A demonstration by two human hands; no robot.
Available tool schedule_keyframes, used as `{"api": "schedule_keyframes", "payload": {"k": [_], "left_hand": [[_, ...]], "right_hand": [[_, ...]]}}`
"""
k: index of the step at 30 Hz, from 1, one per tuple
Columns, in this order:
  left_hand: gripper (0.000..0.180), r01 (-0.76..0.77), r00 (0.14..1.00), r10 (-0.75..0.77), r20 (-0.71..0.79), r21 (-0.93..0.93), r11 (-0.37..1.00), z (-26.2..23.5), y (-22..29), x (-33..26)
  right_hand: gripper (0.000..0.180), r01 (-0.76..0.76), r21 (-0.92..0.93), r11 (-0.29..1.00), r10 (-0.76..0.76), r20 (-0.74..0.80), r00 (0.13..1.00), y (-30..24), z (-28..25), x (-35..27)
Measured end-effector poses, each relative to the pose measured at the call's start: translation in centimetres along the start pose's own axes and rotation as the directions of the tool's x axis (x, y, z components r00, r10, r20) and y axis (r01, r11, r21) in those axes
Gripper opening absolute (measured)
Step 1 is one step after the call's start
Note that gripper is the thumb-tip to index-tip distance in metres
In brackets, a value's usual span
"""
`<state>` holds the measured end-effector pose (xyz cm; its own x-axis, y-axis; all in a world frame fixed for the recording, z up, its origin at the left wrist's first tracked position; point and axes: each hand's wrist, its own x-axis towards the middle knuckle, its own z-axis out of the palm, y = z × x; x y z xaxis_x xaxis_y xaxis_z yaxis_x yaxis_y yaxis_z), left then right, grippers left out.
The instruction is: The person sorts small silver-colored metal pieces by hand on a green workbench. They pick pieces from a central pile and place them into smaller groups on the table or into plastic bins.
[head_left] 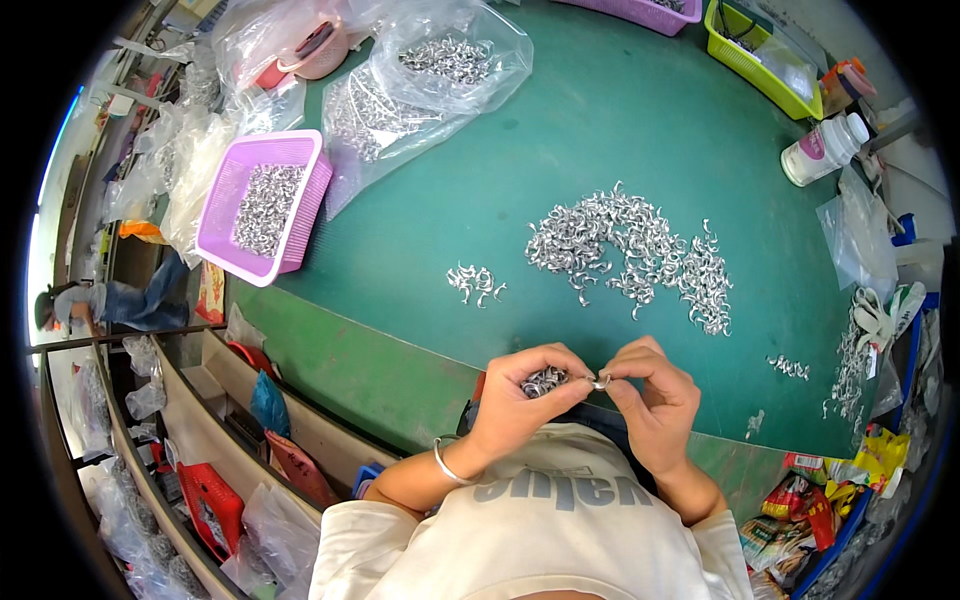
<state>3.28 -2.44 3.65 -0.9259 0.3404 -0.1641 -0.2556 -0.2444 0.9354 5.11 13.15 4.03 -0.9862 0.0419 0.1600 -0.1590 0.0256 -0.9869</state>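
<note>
My left hand (pixel 512 405) is curled around a handful of small curved silver metal pieces (pixel 543 382). At its fingertips it meets my right hand (pixel 655 405), which pinches a single shiny curved metal piece (pixel 599 383) between thumb and forefinger. Both hands are just over the near edge of the green table (pixel 420 270). Beyond them lies a large loose heap of curved metal pieces (pixel 640 245). A smaller cluster (pixel 475 283) sits to the left of the heap, and a short row of pieces (pixel 788 367) lies to the right.
A purple basket (pixel 315 180) of metal pieces stands at the left, beside clear plastic bags (pixel 390 120) of more pieces. At the right are a white bottle (pixel 822 150) and a lime-green basket (pixel 765 75). Another person (pixel 130 300) bends down far left, past open drawers (pixel 260 400).
</note>
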Motion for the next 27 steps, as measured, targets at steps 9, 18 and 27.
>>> {"api": "schedule_keyframes", "payload": {"k": [9, 18, 27], "left_hand": [[0.013, 0.403, 0.915, -0.337, 0.222, -0.49, 0.773, -0.1, -0.6, 0.1], [0.018, 0.475, 0.88, -0.318, 0.353, -0.611, 0.633, -0.4, -1.4, 0.8], [0.024, 0.424, 0.904, -0.36, 0.23, -0.375, 0.824, -0.9, -3.6, 1.3]], "right_hand": [[0.014, 0.127, -0.183, 0.975, -0.14, -0.058, 0.988, 0.0, 0.2, 0.1], [0.014, 0.062, -0.405, 0.912, -0.09, -0.051, 0.995, 3.0, -0.9, 1.8], [0.011, 0.176, -0.795, 0.581, -0.181, 0.085, 0.98, 7.5, 0.8, 3.1]]}}
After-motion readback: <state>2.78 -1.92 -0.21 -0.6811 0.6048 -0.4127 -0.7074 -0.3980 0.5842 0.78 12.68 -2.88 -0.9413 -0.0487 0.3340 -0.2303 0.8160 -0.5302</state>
